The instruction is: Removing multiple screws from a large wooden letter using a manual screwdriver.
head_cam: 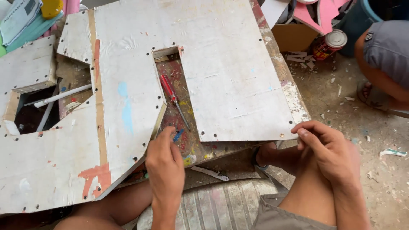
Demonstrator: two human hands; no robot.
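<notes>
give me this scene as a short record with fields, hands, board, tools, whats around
left hand: at the edge of the notch in the board, fingers by a small blue piece
right hand: pinching the board's near right corner
board: large white panel, scuffed, screw holes along its edges
screwdriver: red handle, lying in the notch, untouched
around: tin can on the floor, another person's leg at right
</notes>
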